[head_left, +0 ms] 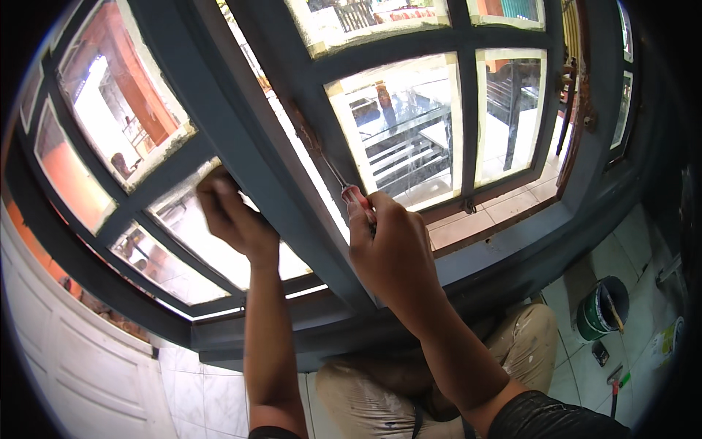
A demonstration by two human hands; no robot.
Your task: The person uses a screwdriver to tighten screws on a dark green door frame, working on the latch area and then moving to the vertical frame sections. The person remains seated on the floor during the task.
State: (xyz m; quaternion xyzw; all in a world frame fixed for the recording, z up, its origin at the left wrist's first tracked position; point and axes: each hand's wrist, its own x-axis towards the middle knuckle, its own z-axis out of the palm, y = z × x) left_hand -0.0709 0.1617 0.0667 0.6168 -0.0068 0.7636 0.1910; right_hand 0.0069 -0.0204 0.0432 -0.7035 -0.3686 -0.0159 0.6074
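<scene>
My right hand (395, 249) is wrapped round the red and clear handle of a screwdriver (356, 201). The shaft slants up to the left, its tip at a brownish hinge (307, 135) on the edge of a grey window sash (344, 172). In front of the left window's panes, my left hand (238, 219) is raised with its fingers curled in. It is slightly blurred, and whatever it may hold is hidden. The grey post (248, 157) of the window frame stands between my two hands.
Pale masking tape (355, 157) borders the glass panes. On the tiled floor at the right are a dark green paint can (594, 316) with a brush, a small dark object (599, 354) and a scraper (616, 380). A white panelled door (80, 358) stands at the left.
</scene>
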